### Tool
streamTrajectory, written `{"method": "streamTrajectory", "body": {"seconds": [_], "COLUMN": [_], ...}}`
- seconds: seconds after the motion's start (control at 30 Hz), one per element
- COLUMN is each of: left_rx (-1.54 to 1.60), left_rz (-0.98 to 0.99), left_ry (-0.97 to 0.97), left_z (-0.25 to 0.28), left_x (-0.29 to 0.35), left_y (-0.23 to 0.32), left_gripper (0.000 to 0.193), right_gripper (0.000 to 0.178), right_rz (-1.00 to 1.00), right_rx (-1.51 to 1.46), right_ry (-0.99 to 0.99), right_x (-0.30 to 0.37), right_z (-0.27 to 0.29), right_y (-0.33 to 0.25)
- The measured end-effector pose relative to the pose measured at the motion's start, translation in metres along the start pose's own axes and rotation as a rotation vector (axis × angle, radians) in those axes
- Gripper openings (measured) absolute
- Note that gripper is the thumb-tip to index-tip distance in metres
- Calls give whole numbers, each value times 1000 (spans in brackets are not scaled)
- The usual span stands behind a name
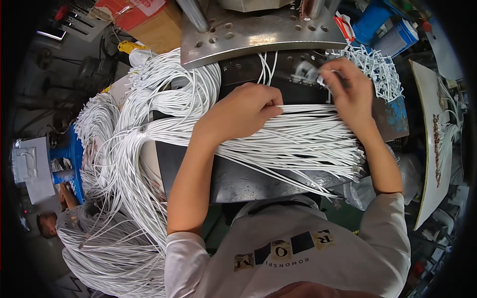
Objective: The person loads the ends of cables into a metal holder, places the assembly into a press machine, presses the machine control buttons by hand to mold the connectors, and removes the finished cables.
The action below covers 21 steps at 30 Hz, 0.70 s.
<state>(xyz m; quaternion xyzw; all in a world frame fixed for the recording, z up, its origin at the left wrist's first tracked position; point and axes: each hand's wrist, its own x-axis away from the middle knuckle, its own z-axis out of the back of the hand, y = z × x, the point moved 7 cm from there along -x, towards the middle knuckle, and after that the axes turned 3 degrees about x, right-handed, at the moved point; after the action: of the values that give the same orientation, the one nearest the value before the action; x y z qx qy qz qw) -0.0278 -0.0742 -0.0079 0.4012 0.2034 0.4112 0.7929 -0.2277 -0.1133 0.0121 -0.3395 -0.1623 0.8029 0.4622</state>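
The left hand (pixel 243 111) has its fingers curled and grasps some white cables (pixel 298 139) at the upper edge of their bundle. The right hand (pixel 350 92) pinches a small white piece (pixel 321 79) between thumb and fingers; it is blurred, so I cannot tell its exact form. The cables lie across a dark surface (pixel 238 181), smooth and a little shiny, and their cut ends spread near its right side. Behind the hands stands a thick steel plate (pixel 258 42), with round holes. To its right is a heap (pixel 382 77) of short white pieces. On the left, more cable rolls (pixel 194 84) make soft, round loops. Farther out, the crowded room has a cardboard box (pixel 161 30), a blue container (pixel 397 39), a pale upright board (pixel 430 144) and, at left, another person (pixel 47 226).
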Motion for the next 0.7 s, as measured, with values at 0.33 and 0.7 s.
{"method": "streamTrajectory", "body": {"seconds": [0.33,0.7], "left_rx": [-19,1141], "left_rz": [120,61], "left_ry": [139,-511], "left_z": [-6,-96], "left_x": [-6,-20], "left_y": [22,81], "left_gripper": [13,16], "right_gripper": [18,23], "right_rz": [11,-376], "right_rx": [439,-432], "right_ry": [383,73], "right_x": [1,5], "right_z": [76,46], "right_y": [13,71]}}
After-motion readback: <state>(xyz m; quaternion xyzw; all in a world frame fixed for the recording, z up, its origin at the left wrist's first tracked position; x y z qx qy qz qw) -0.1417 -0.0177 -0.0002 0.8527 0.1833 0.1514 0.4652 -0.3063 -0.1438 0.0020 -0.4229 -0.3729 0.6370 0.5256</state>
